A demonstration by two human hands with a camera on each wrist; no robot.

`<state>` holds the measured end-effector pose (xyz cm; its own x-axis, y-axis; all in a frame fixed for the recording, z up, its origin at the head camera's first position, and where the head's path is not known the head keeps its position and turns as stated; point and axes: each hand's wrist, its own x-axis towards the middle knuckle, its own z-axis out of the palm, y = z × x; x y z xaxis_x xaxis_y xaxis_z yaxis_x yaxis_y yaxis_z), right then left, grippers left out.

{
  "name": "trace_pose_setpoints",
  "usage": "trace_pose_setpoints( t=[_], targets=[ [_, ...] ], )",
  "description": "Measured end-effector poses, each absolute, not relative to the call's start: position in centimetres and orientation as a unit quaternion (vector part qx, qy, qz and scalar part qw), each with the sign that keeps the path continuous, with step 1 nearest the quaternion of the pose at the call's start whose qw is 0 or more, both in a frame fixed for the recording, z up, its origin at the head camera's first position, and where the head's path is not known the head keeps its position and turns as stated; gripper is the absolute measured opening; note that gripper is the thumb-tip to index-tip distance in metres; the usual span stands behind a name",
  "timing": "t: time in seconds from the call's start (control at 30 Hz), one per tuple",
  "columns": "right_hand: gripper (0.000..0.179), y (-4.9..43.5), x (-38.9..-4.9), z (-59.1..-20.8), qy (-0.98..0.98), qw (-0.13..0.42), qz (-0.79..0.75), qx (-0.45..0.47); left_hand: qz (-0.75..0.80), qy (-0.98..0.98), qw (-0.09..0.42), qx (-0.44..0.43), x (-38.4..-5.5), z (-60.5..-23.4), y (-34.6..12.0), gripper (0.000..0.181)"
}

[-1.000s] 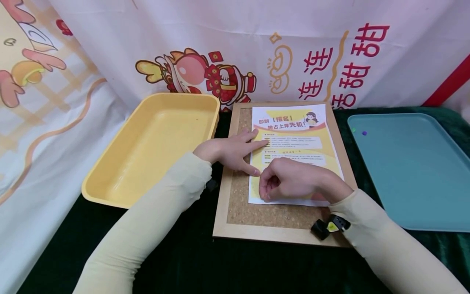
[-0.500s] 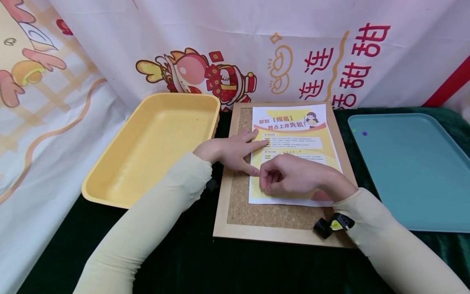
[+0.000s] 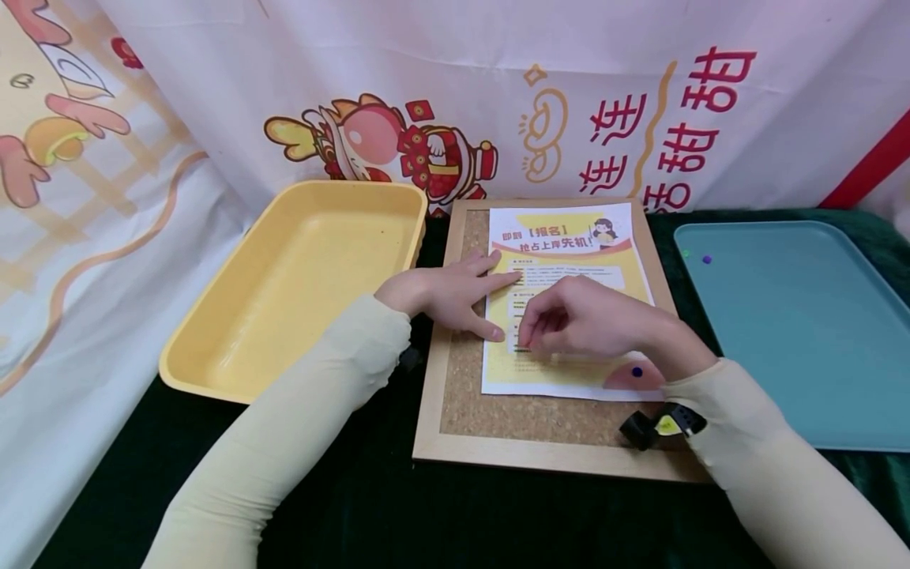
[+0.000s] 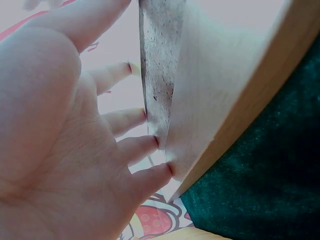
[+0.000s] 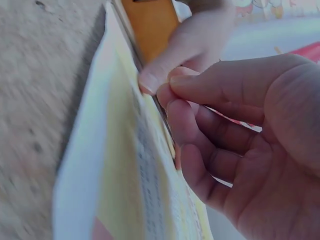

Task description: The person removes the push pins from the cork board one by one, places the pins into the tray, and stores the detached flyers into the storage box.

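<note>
A printed yellow-and-white sheet of paper (image 3: 569, 229) lies on a wood-framed cork board (image 3: 526, 419). My left hand (image 3: 458, 294) rests across the sheet's left edge with its fingers spread. Over the lower middle of the sheet hovers my right hand (image 3: 583, 320), fingers curled and thumb meeting the index finger. In the right wrist view those fingertips (image 5: 177, 82) come close to the left thumb; whether something tiny is between them is hidden. A dark blue round pin head (image 3: 637, 372) shows at the sheet's lower right corner.
To the left stands a yellow plastic tray (image 3: 178, 367). A blue-green tray (image 3: 817, 340) lies at the right, with a small purple piece (image 3: 707, 259) and a tiny green piece (image 3: 686, 253) near its far left corner. Dark green cloth (image 3: 398, 506) covers the table; a printed curtain (image 3: 540, 47) hangs behind.
My right hand has moved up and to the right from the sheet's lower left area, uncovering the blue pin head at the lower right. My left hand has stayed put.
</note>
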<state>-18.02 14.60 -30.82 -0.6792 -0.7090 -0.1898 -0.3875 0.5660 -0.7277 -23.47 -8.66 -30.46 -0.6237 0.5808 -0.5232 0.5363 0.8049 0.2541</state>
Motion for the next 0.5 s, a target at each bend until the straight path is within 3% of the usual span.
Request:
trace_pose_setpoints(
  t=[0.5],
  targets=[
    [0.014,17.0,-19.1,-30.7,0.882,0.197,-0.346,-0.253,0.042,0.902,0.308,0.300,-23.3,-30.5,-8.6,0.096]
  ],
)
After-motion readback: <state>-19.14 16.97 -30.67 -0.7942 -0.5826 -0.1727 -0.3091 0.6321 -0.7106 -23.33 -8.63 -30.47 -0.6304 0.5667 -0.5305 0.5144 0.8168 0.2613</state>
